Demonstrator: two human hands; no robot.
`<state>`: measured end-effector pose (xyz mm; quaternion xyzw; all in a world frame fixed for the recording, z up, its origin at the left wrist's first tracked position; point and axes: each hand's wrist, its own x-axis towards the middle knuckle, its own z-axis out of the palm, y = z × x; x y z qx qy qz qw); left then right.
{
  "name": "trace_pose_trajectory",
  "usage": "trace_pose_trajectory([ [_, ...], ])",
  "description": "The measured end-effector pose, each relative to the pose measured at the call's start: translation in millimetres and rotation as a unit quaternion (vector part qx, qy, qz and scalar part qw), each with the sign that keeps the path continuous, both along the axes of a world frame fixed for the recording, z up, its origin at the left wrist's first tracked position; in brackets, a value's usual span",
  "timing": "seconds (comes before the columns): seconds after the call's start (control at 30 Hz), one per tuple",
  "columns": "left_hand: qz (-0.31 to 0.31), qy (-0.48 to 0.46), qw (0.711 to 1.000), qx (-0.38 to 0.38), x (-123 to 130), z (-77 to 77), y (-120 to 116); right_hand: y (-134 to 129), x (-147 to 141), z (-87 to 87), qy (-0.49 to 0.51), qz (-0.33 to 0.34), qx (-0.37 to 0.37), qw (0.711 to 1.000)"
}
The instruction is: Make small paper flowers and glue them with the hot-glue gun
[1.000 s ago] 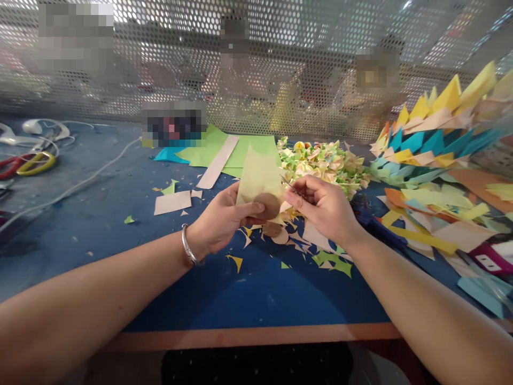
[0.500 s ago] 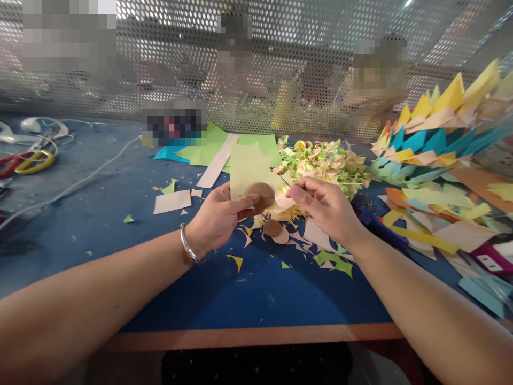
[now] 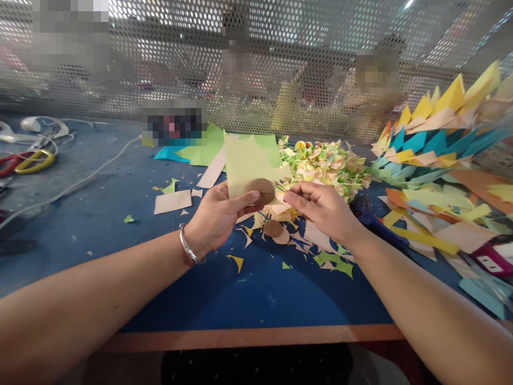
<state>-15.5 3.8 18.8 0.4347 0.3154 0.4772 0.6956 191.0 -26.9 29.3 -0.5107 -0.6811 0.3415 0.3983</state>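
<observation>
Between the thumb and fingers of my left hand [image 3: 226,211] is a pale yellow-green paper [image 3: 242,160], with a brown disc [image 3: 262,192] pressed flat against its lower part. The paper's upper edge has a curved, pointed outline. My right hand [image 3: 318,206] pinches a small, thin metallic tool [image 3: 280,187] at the right side of the disc; its exact form is too small to tell. Below the hands, a second brown disc [image 3: 273,228] lies among paper scraps on the blue table [image 3: 256,299].
Behind the hands lie green sheets [image 3: 264,147] and a heap of small folded papers [image 3: 328,166]. Yellow-handled scissors [image 3: 36,161] and a white cable [image 3: 92,174] are at the left. On the right are a spiky paper piece [image 3: 428,141] and paper strips [image 3: 441,224]. A perforated metal screen [image 3: 160,80] stands behind.
The paper and disc have turned a little in my left hand, the paper's top now further left. My right hand and its tool have shifted slightly left and down.
</observation>
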Motion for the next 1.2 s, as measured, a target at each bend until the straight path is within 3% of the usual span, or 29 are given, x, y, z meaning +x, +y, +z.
trace_pose_trajectory([
  [0.63, 0.012, -0.036, 0.999, 0.005, 2.3, -0.4, -5.7, 0.7, 2.8, -3.4, 0.034, 0.025, -0.047, 0.998],
  [1.2, -0.061, -0.051, 0.996, -0.045, 9.1, 1.1, -21.1, -1.2, 3.4, -5.0, 0.050, 0.073, -0.048, 0.995],
])
